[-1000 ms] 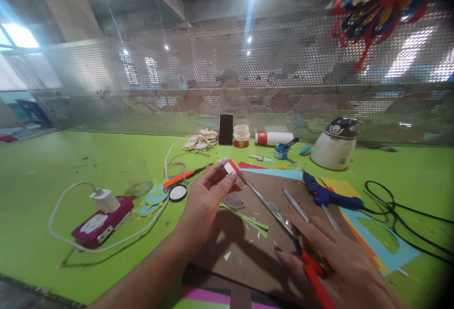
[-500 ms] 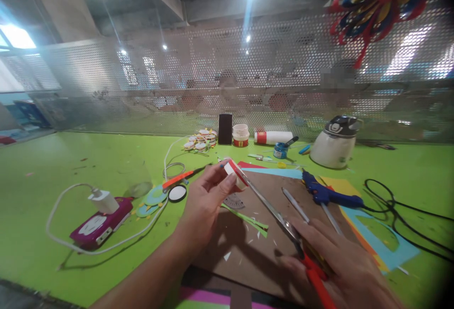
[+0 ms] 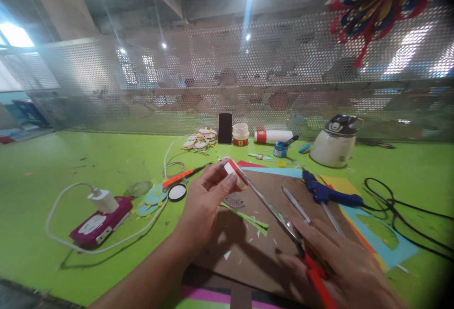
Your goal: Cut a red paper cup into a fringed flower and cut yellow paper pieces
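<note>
My left hand (image 3: 205, 200) pinches a small red and white paper piece (image 3: 235, 172) above a brown cardboard sheet (image 3: 248, 242). My right hand (image 3: 340, 266) is closed on red-handled scissors (image 3: 283, 226). The long blades point up and left, and their tips meet the paper piece. Small white and green paper scraps (image 3: 248, 219) lie on the cardboard below.
On the green table (image 3: 71, 167) lie a blue glue gun (image 3: 328, 195), coloured paper sheets (image 3: 376, 238), black cable (image 3: 397, 205), a white jug (image 3: 335, 141), a glue bottle (image 3: 273, 136), small pots (image 3: 241, 135), a magenta power strip (image 3: 97, 221) with charger, and paper circles (image 3: 156, 195). A perforated screen stands behind.
</note>
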Demonstrator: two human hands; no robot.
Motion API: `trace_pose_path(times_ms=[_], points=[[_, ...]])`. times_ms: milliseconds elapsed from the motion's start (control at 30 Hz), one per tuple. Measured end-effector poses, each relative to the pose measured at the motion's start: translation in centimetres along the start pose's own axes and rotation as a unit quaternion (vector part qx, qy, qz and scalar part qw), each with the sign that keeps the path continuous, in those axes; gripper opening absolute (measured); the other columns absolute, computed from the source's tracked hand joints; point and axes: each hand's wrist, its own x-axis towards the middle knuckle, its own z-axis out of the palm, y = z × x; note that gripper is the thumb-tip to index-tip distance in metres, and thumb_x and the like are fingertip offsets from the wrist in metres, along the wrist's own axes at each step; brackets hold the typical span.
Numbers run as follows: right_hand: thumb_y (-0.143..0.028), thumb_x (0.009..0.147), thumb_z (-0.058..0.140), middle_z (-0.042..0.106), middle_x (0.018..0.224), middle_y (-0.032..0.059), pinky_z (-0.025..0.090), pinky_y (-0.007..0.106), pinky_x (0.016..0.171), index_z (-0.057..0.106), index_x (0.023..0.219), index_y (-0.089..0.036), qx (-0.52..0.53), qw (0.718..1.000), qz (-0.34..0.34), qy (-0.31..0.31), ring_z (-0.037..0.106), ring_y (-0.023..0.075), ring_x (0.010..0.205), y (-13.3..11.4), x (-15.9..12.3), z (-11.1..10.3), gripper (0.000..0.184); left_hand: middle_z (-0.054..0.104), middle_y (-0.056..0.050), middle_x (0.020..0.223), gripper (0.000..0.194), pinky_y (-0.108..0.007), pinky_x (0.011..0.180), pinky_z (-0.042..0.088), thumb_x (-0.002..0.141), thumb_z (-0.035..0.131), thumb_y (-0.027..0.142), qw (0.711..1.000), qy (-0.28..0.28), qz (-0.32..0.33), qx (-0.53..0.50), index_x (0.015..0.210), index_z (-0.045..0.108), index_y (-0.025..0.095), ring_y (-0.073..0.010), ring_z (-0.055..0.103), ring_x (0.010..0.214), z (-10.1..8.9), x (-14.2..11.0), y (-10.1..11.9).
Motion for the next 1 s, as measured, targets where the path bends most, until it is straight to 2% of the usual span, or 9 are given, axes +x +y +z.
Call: trace_pose_path(times_ms=[133, 233, 367, 600, 867, 1000], points=[[-0.04, 0.094, 0.056, 0.068, 0.078, 0.0037, 0.058, 0.026, 0.051, 0.056, 0.121, -0.019, 0.001, 1.0, 0.007, 0.0, 0.068, 0.0177, 0.061, -0.01, -0.04, 0.09, 0.035, 0.072, -0.01, 0.11, 0.028, -0.044, 0.095, 0.048, 0.08, 0.073, 0.031, 1.0, -0.005, 0.002, 0.005, 0.106, 0.073, 0.02, -0.0245, 0.065, 0.101, -0.07, 0.04, -0.08], [-0.038, 0.094, 0.056, 0.067, 0.074, 0.0021, 0.055, 0.025, 0.047, 0.057, 0.121, -0.019, 0.011, 1.0, 0.007, 0.001, 0.066, 0.0165, 0.058, -0.17, -0.08, 0.03, 0.033, 0.072, -0.01, 0.107, 0.029, -0.043, 0.094, 0.048, 0.079, 0.074, 0.03, 1.0, -0.001, 0.004, 0.005, 0.106, 0.073, 0.02, -0.0234, 0.066, 0.098, -0.09, 0.09, -0.1], [-0.037, 0.093, 0.057, 0.071, 0.081, 0.0037, 0.056, 0.025, 0.049, 0.058, 0.12, -0.019, 0.014, 1.0, 0.009, 0.0, 0.068, 0.0168, 0.061, -0.24, -0.14, -0.08, 0.032, 0.072, -0.01, 0.105, 0.028, -0.043, 0.093, 0.048, 0.078, 0.076, 0.03, 1.0, 0.005, 0.002, 0.008, 0.103, 0.073, 0.019, -0.0229, 0.066, 0.096, -0.06, 0.13, -0.08], [-0.039, 0.095, 0.053, 0.069, 0.07, 0.0018, 0.053, 0.024, 0.046, 0.062, 0.105, -0.018, -0.001, 1.0, 0.011, 0.019, 0.066, 0.0156, 0.056, -0.38, 0.08, -0.1, 0.024, 0.073, -0.009, 0.102, 0.028, -0.042, 0.093, 0.049, 0.076, 0.076, 0.031, 1.0, 0.011, 0.001, 0.02, 0.101, 0.073, 0.018, -0.0223, 0.066, 0.093, 0.04, 0.09, 0.01], [-0.036, 0.091, 0.059, 0.068, 0.077, -0.0011, 0.055, 0.025, 0.052, 0.054, 0.119, -0.024, 0.021, 0.998, 0.045, -0.031, 0.065, 0.0153, 0.06, 0.06, -0.43, -0.22, 0.031, 0.073, -0.01, 0.107, 0.033, -0.041, 0.094, 0.049, 0.076, 0.077, 0.031, 0.999, 0.022, 0.004, 0.035, 0.106, 0.072, 0.018, -0.0231, 0.066, 0.098, 0.0, 0.13, 0.15], [-0.038, 0.089, 0.061, 0.069, 0.079, -0.0016, 0.057, 0.025, 0.053, 0.054, 0.12, -0.026, 0.019, 0.998, 0.051, -0.017, 0.067, 0.0158, 0.063, 0.19, -0.29, -0.19, 0.034, 0.072, -0.011, 0.111, 0.031, -0.041, 0.096, 0.049, 0.075, 0.077, 0.03, 0.999, 0.02, 0.004, 0.032, 0.103, 0.074, 0.018, -0.0238, 0.066, 0.102, 0.05, 0.11, 0.03]])
